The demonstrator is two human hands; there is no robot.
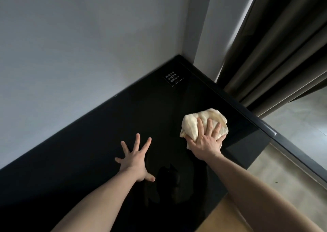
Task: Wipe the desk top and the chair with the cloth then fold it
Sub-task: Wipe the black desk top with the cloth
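The right hand presses flat, fingers spread, on the bunched cream cloth on the black surface. The left hand rests splayed on the surface, holding nothing.

A glossy black desk top carries a bunched cream cloth and a small sign.

Single head-worn view, looking steeply down, close over black desk top corner
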